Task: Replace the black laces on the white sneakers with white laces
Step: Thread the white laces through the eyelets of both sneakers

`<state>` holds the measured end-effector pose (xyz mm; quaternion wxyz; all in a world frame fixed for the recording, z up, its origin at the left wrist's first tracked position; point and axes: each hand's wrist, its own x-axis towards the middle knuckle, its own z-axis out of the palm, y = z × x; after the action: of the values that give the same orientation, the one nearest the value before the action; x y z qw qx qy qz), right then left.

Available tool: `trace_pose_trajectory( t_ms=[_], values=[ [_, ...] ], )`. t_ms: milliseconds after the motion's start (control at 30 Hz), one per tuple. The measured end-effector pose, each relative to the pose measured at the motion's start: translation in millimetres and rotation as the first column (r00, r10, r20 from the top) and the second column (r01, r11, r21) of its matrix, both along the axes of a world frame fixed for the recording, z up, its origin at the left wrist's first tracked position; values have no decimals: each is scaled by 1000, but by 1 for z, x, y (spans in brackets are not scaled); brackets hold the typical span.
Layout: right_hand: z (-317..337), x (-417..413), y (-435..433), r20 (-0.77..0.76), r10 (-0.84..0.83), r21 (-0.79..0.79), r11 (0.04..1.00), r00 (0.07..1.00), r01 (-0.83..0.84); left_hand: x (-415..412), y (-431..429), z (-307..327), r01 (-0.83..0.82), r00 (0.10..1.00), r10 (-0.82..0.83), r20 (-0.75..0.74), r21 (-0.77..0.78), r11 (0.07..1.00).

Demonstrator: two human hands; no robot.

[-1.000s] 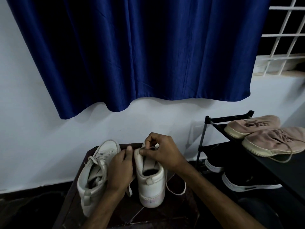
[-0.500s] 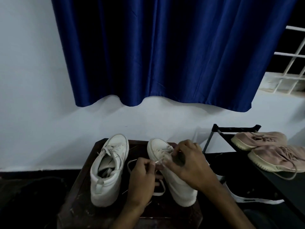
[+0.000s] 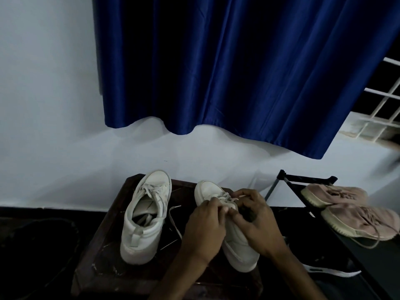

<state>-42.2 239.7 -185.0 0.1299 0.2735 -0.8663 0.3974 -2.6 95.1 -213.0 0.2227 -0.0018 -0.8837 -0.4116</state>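
Two white sneakers stand on a small dark wooden table [image 3: 101,263], toes toward the wall. The left sneaker [image 3: 145,219] carries white laces and stands alone. Both hands are over the tongue of the right sneaker [image 3: 236,245]. My left hand [image 3: 205,226] pinches its white lace [image 3: 227,198] with curled fingers at the eyelets. From the other side my right hand [image 3: 253,219] pinches the same lace. A loose lace end [image 3: 173,215] trails onto the table between the shoes. The hands hide most of the eyelets.
A black shoe rack [image 3: 307,182] stands to the right with two pink sneakers [image 3: 346,208] on top and a black shoe [image 3: 324,269] lower down. A blue curtain [image 3: 238,72] hangs on the white wall behind. Dark floor lies to the left.
The view has swung left and down across the frames. The right sneaker went from heel-up to lying flatter, and both hands have closed together over its lace.
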Motion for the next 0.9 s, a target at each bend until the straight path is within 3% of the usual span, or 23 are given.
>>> trace_pose_trajectory(
  t_ms=[67, 167, 200, 233, 267, 300, 333, 367, 400, 433, 467, 500, 533, 567, 600, 667, 733, 767, 833, 900],
  values=[
    [1, 0, 0, 18, -8, 3, 1000, 1000, 8, 0, -1, -4, 65, 998, -65, -2, 79, 995],
    [1, -1, 0, 33, -31, -4, 1000, 999, 31, 27, -13, 8, 171, 985, -161, -62, 464, 869],
    [1, -1, 0, 42, -42, -18, 999, 998, 43, 39, -18, 19, 195, 981, -161, -112, 631, 751],
    [2, -1, 0, 51, -51, -30, 998, 997, 52, 49, -23, 30, 225, 974, -151, -169, 806, 548],
    [2, -2, 0, 59, -57, -39, 997, 997, 59, 57, -29, 41, 266, 963, -127, -240, 923, 277],
    [1, -2, 1, 68, -65, -47, 997, 996, 69, 62, -35, 51, 307, 949, -85, -303, 951, 41],
    [0, -2, 1, 76, -69, -53, 996, 995, 73, 68, -43, 61, 349, 934, -39, -354, 932, -103],
    [-1, -1, 2, 81, -69, -56, 996, 994, 74, 72, -49, 70, 369, 926, -14, -376, 914, -168],
    [-2, -1, 3, 84, -68, -58, 996, 994, 73, 71, -54, 73, 363, 929, -6, -369, 917, -167],
    [-3, 0, 3, 87, -68, -56, 996, 994, 73, 69, -57, 73, 319, 947, -15, -321, 944, -79],
    [-3, 0, 4, 86, -72, -53, 996, 994, 76, 64, -56, 69, 242, 970, -19, -241, 960, 144],
    [-3, -1, 4, 83, -75, -49, 996, 994, 80, 58, -53, 62, 140, 988, -4, -157, 870, 472],
    [-2, -1, 4, 74, -78, -44, 996, 994, 82, 52, -48, 53, 51, 995, 15, -94, 657, 752],
    [-2, -1, 3, 60, -80, -39, 996, 995, 82, 45, -42, 44, 24, 999, -7, -43, 418, 908],
    [-2, -2, 3, 47, -80, -34, 996, 996, 81, 39, -35, 35, 32, 999, -34, 9, 197, 980],
    [-3, -3, 2, 49, -73, -34, 997, 996, 74, 29, -23, 23, 63, 992, -51, 119, -103, 993],
    [-4, -3, 2, 72, -63, -33, 997, 995, 66, 24, -18, 17, 80, 982, -42, 184, -205, 976],
    [-4, -3, 2, 78, -66, -33, 997, 995, 69, 24, -18, 17, 90, 979, -53, 195, -186, 978],
    [-4, -4, 1, 86, -84, -35, 996, 993, 88, 33, -21, 25, 246, 940, -253, 229, 57, 968],
    [-3, -5, 1, 90, -97, -43, 994, 991, 101, 56, -31, 45, 516, 785, -583, 208, 300, 802]
  ],
)
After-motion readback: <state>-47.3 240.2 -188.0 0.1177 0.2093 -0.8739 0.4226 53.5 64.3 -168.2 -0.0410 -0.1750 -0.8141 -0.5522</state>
